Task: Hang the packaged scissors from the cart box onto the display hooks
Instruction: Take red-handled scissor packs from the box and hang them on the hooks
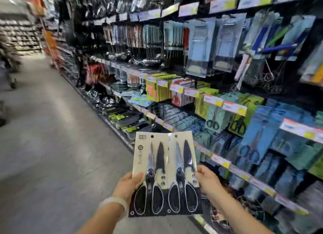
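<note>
A store aisle, with a long display shelf of hanging kitchen tools on the right. In front of it, two scissor packs are held side by side, not yet hung. The left hand and right hand pinch their outer edges, fingers curled. No cart box shows.
</note>
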Demonstrator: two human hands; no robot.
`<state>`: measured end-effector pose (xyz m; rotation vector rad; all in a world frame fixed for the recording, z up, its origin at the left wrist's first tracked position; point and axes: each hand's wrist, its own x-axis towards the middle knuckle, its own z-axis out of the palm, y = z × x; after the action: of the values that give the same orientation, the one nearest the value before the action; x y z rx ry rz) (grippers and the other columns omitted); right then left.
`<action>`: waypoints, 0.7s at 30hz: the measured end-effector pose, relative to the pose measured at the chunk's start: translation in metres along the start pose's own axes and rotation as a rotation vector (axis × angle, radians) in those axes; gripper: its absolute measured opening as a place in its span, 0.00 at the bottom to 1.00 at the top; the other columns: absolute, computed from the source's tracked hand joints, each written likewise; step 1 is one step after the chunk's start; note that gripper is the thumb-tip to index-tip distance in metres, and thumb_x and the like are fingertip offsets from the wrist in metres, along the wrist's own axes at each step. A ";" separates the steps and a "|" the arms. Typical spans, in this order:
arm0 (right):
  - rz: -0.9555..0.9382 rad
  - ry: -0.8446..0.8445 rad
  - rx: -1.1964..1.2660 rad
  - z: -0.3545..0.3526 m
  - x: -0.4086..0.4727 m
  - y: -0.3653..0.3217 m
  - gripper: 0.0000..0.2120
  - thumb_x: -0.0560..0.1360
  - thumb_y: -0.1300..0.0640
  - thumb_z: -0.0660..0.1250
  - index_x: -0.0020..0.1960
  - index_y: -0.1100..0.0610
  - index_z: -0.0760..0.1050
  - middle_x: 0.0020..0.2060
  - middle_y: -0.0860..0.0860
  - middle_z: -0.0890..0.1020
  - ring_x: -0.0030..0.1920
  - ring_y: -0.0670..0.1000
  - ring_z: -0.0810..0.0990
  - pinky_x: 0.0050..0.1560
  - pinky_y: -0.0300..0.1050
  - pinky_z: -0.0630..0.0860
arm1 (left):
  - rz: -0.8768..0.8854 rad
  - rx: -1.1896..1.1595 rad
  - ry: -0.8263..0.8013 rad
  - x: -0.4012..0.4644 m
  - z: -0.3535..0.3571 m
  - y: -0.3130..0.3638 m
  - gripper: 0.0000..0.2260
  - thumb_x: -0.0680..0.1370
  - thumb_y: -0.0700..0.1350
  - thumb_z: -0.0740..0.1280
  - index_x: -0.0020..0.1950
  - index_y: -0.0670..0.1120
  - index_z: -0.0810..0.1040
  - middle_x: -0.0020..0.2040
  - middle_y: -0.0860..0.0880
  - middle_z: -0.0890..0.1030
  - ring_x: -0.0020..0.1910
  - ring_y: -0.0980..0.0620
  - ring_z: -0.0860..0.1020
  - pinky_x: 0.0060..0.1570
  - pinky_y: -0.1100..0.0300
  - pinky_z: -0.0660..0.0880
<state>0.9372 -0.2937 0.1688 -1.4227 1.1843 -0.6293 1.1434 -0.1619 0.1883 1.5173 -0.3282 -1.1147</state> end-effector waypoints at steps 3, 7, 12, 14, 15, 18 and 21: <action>-0.002 -0.056 -0.002 0.029 0.070 -0.021 0.11 0.79 0.61 0.59 0.42 0.52 0.75 0.33 0.47 0.79 0.36 0.48 0.75 0.41 0.42 0.71 | 0.017 0.013 0.037 0.061 -0.013 0.033 0.03 0.78 0.39 0.65 0.49 0.40 0.77 0.33 0.42 0.84 0.32 0.44 0.83 0.34 0.55 0.77; -0.012 -0.077 0.025 0.066 0.161 -0.052 0.08 0.79 0.60 0.60 0.44 0.52 0.75 0.41 0.53 0.81 0.43 0.54 0.76 0.46 0.46 0.70 | 0.033 0.012 0.052 0.142 -0.031 0.090 0.09 0.77 0.40 0.67 0.56 0.39 0.78 0.42 0.38 0.85 0.39 0.40 0.83 0.40 0.52 0.79; 0.016 -0.070 0.021 0.102 0.252 -0.084 0.07 0.79 0.59 0.60 0.48 0.51 0.76 0.47 0.56 0.82 0.48 0.59 0.78 0.52 0.53 0.74 | 0.044 0.001 0.029 0.229 -0.048 0.141 0.06 0.78 0.41 0.65 0.53 0.42 0.77 0.40 0.40 0.85 0.39 0.41 0.83 0.38 0.52 0.79; 0.043 -0.066 0.033 0.112 0.280 -0.091 0.08 0.79 0.60 0.58 0.47 0.53 0.75 0.46 0.59 0.80 0.45 0.56 0.76 0.48 0.49 0.72 | 0.046 -0.013 0.016 0.264 -0.054 0.153 0.07 0.78 0.41 0.64 0.54 0.42 0.77 0.42 0.39 0.85 0.42 0.40 0.83 0.39 0.52 0.79; 0.050 -0.054 0.036 0.118 0.291 -0.095 0.07 0.79 0.60 0.58 0.47 0.54 0.75 0.47 0.63 0.79 0.44 0.56 0.76 0.48 0.49 0.72 | 0.035 -0.015 0.010 0.283 -0.056 0.157 0.07 0.79 0.41 0.64 0.55 0.42 0.77 0.43 0.39 0.85 0.42 0.40 0.83 0.38 0.52 0.79; 0.080 0.015 0.024 0.133 0.330 -0.103 0.09 0.80 0.61 0.58 0.57 0.58 0.74 0.54 0.63 0.79 0.52 0.60 0.78 0.54 0.52 0.73 | -0.027 -0.049 -0.025 0.338 -0.061 0.171 0.07 0.79 0.40 0.63 0.56 0.42 0.76 0.44 0.38 0.84 0.41 0.41 0.83 0.35 0.53 0.79; 0.097 0.097 0.051 0.155 0.377 -0.115 0.12 0.80 0.62 0.57 0.62 0.60 0.70 0.53 0.54 0.78 0.52 0.53 0.75 0.48 0.43 0.71 | -0.057 -0.044 -0.066 0.400 -0.066 0.189 0.10 0.79 0.39 0.64 0.59 0.40 0.76 0.44 0.38 0.84 0.42 0.41 0.82 0.40 0.50 0.79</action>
<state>1.2423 -0.5868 0.1515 -1.2965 1.2967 -0.6627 1.4669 -0.4702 0.1643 1.4614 -0.3050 -1.2110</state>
